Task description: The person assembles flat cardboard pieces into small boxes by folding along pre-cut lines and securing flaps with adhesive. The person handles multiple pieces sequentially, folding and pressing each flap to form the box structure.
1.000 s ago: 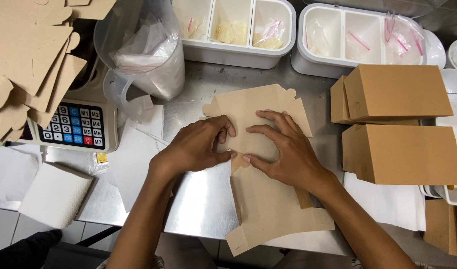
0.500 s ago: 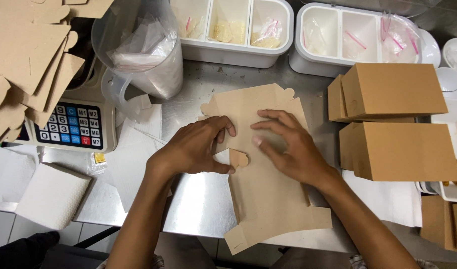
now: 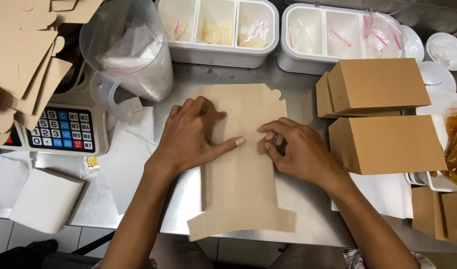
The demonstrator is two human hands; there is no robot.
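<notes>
Cardboard blank (image 3: 241,169), brown and die-cut, lies flat on the steel counter (image 3: 308,219) in front of me, between the scale (image 3: 64,129) and the two made-up boxes (image 3: 383,114). From my head camera, my left hand (image 3: 191,134) presses spread and flat on its left half, forefinger pointing along the middle. My right hand (image 3: 298,152) curls at the right edge, fingertips pinching the side flap. To fold cleanly I should keep the left palm firm and bend the flap along its score.

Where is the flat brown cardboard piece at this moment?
In the head view, the flat cardboard piece lies on the steel table at the centre, under the left hand and right hand, left of the folded brown boxes.
</notes>
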